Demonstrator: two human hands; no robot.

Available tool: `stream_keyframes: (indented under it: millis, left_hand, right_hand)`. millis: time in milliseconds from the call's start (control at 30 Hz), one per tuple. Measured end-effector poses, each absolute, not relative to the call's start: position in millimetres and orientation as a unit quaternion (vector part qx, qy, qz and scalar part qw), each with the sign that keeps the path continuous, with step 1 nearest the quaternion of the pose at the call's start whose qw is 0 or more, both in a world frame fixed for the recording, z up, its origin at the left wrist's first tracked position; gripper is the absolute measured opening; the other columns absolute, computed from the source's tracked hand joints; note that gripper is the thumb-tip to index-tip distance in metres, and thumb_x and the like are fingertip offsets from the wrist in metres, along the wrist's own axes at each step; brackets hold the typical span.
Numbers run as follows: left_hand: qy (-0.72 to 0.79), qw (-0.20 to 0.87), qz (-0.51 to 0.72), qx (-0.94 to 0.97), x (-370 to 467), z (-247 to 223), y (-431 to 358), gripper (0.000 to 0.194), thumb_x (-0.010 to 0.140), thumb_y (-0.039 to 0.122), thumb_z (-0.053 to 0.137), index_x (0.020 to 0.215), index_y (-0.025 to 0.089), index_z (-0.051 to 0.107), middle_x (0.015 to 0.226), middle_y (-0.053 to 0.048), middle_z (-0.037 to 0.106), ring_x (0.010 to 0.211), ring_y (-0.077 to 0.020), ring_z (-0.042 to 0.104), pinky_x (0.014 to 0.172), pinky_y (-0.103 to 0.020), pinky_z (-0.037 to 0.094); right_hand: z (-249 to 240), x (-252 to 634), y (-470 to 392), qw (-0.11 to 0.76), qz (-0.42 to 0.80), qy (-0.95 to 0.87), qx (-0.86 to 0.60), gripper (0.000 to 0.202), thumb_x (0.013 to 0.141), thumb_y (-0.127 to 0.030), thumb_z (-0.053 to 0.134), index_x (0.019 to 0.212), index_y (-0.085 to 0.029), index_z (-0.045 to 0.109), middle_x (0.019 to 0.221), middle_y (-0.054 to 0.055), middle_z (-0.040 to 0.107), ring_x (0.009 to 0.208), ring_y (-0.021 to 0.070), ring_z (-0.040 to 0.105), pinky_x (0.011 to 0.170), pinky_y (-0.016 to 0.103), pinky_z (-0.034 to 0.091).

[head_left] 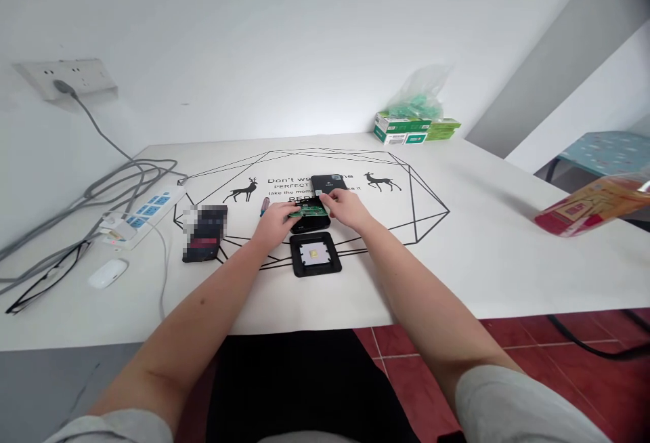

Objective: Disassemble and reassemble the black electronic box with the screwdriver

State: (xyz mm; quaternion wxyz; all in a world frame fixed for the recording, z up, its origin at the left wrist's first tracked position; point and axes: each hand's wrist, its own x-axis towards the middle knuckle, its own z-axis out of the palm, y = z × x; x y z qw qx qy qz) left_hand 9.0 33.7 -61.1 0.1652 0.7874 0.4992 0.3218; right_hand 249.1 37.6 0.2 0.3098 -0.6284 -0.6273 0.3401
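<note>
A green circuit board lies over a black case in the middle of the table. My left hand has its fingertips closed on the board's left end. At the right end, my right hand pinches the board's edge or something small beside it; the fingertips hide which. Behind the board is a flat black box. Nearer to me sits a black square frame with a pale inner panel and a small yellowish square. A screwdriver-like tool stands out beyond my left hand.
A dark phone-like device lies left, with a power strip, cables, glasses and a white mouse farther left. Green-and-white boxes stand at the back; an orange-red bag lies right.
</note>
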Motion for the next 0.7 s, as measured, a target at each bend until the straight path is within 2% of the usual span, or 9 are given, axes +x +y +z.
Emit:
stream_keyframes:
  millis: [100,167,233,333,400,500,567,633,700]
  left_hand:
    - [0.497,0.164,0.334,0.784,6,-64,34,0.031,0.104,0.033,0.066,0.128,0.031,0.086,0.146,-0.005,0.077,0.142,-0.0311,0.067,0.129,-0.057,0.048]
    - [0.489,0.163,0.342,0.786,4,-65,33,0.033,0.106,0.032,0.062,0.131,0.033,0.084,0.15,-0.004,0.074,0.144,-0.0303,0.066,0.129,-0.058,0.048]
    - [0.479,0.157,0.352,0.789,5,-65,33,0.036,0.107,0.031,0.059,0.134,0.032,0.083,0.155,-0.004,0.071,0.146,-0.0297,0.065,0.129,-0.057,0.049]
    - [0.459,0.156,0.343,0.805,7,-63,32,0.038,0.106,0.033,0.061,0.139,0.03,0.08,0.164,-0.007,0.064,0.149,-0.0308,0.062,0.13,-0.054,0.047]
    - [0.46,0.157,0.326,0.811,9,-61,30,0.052,0.102,0.038,0.068,0.153,0.027,0.069,0.169,-0.009,0.059,0.156,-0.0331,0.055,0.133,-0.055,0.043]
    - [0.486,0.16,0.298,0.806,10,-58,27,0.072,0.102,0.047,0.068,0.167,0.023,0.052,0.168,-0.013,0.059,0.159,-0.0348,0.05,0.134,-0.058,0.039]
    - [0.495,0.157,0.275,0.809,10,-58,27,0.062,0.102,0.049,0.065,0.157,0.021,0.062,0.161,-0.015,0.064,0.156,-0.036,0.053,0.134,-0.06,0.038]
    - [0.498,0.151,0.251,0.816,9,-58,29,0.048,0.102,0.051,0.064,0.137,0.02,0.075,0.157,-0.015,0.067,0.155,-0.0379,0.053,0.134,-0.061,0.039]
    - [0.503,0.147,0.236,0.818,8,-59,31,0.043,0.102,0.053,0.063,0.125,0.021,0.079,0.157,-0.015,0.066,0.156,-0.0392,0.052,0.134,-0.062,0.039]
  right_hand:
    - [-2,250,39,0.313,0.415,-0.577,-0.63,0.034,0.106,-0.053,0.063,0.09,-0.023,0.06,0.068,0.003,0.071,0.058,0.0175,0.06,0.059,0.03,0.044]
    - [-2,246,39,0.325,0.471,-0.542,-0.616,0.029,0.107,-0.049,0.064,0.096,-0.022,0.06,0.071,0.004,0.072,0.05,0.0142,0.057,0.051,0.028,0.042]
    - [-3,242,38,0.345,0.519,-0.507,-0.595,0.019,0.104,-0.037,0.07,0.107,-0.022,0.06,0.078,0.004,0.075,0.055,0.0136,0.063,0.051,0.025,0.048]
    - [-4,243,38,0.387,0.555,-0.456,-0.578,0.037,0.093,-0.022,0.079,0.124,-0.021,0.058,0.091,0.004,0.077,0.068,0.0145,0.072,0.063,0.027,0.062]
    - [-7,249,42,0.407,0.56,-0.43,-0.579,0.044,0.086,-0.017,0.082,0.125,-0.02,0.06,0.093,0.004,0.075,0.071,0.0151,0.072,0.066,0.029,0.064]
    - [-13,263,54,0.431,0.54,-0.407,-0.598,0.038,0.08,-0.015,0.077,0.116,-0.018,0.067,0.088,0.003,0.073,0.07,0.0156,0.068,0.064,0.028,0.06]
    - [-17,272,63,0.443,0.516,-0.401,-0.614,0.036,0.077,-0.013,0.07,0.112,-0.017,0.071,0.085,0.002,0.071,0.071,0.0154,0.066,0.063,0.027,0.056]
    - [-21,279,70,0.446,0.493,-0.402,-0.629,0.036,0.073,-0.012,0.066,0.109,-0.017,0.074,0.083,0.002,0.071,0.07,0.0154,0.065,0.063,0.026,0.053]
    - [-23,285,75,0.444,0.471,-0.41,-0.643,0.035,0.07,-0.012,0.065,0.104,-0.016,0.075,0.079,0.001,0.07,0.069,0.0156,0.063,0.063,0.027,0.051]
